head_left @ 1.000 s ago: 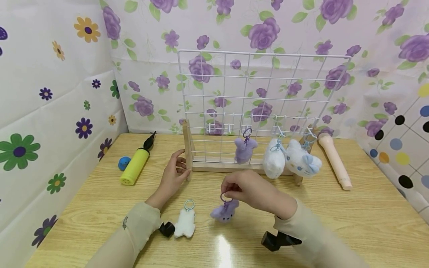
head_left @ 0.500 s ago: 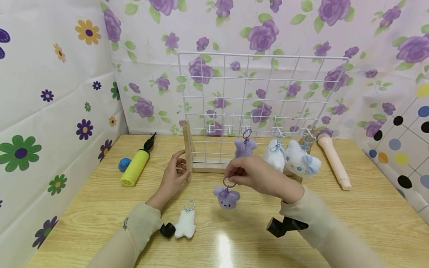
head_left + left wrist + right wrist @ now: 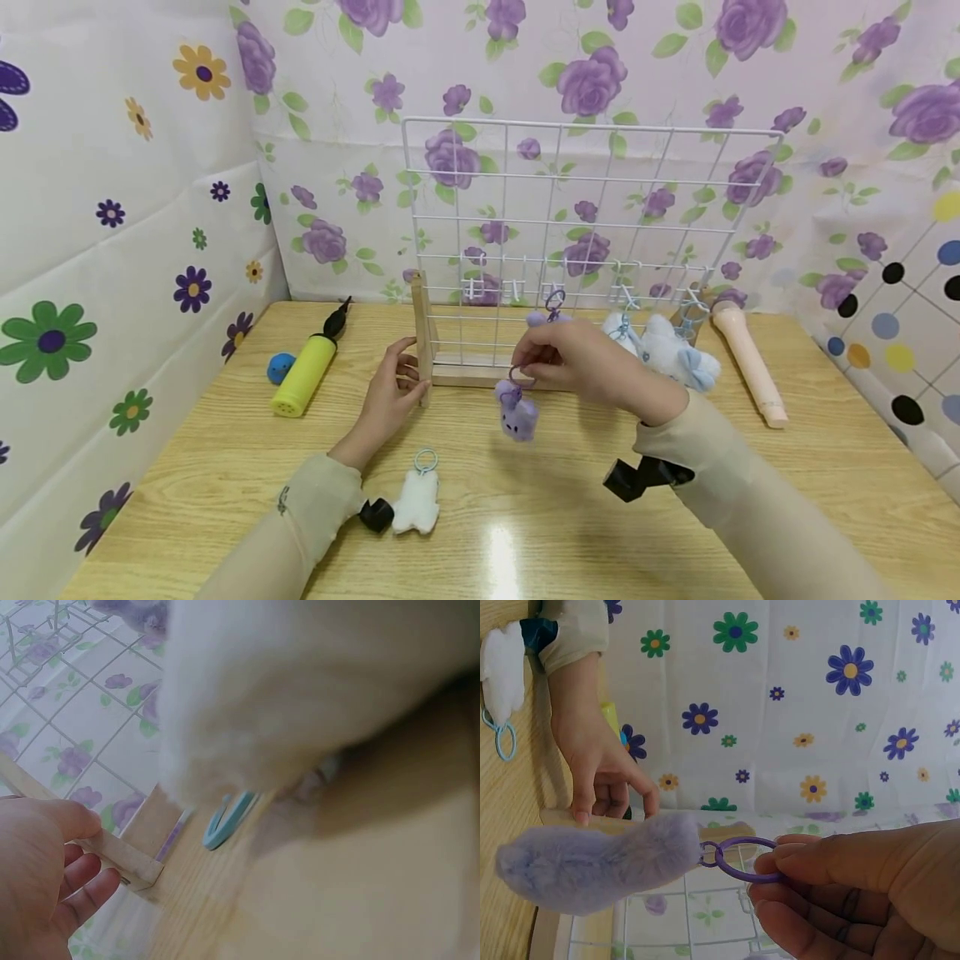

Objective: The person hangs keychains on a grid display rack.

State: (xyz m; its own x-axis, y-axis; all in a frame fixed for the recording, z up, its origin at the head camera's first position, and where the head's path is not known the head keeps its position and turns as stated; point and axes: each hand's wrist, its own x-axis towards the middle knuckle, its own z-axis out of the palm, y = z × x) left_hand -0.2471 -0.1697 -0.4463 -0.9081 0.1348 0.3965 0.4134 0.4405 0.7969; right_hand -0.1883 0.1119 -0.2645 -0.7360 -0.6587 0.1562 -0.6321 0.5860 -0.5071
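My right hand (image 3: 573,362) pinches the purple ring (image 3: 739,859) of a purple plush keychain (image 3: 517,414), which hangs in the air before the white wire grid rack (image 3: 480,196). At the rack's left end, my left hand (image 3: 392,379) grips the wooden stand (image 3: 422,333), with the thumb (image 3: 71,819) over its wood in the left wrist view. A white plush keychain (image 3: 417,502) with a light blue ring lies on the table, close to the left wrist. Another purple plush (image 3: 538,319) hangs on the rack, mostly hidden behind my right hand.
White plush keychains with blue clips, one with a blue bow (image 3: 701,367), hang on the rack's right side. Bare white hooks (image 3: 474,288) are at its left. A yellow pump (image 3: 306,375) and a blue ball (image 3: 281,367) lie left, a pale pink tube (image 3: 750,362) right.
My right hand has lifted the purple plush keychain off the table and moved it up toward the rack, slightly rightward. The left hand stays on the stand.
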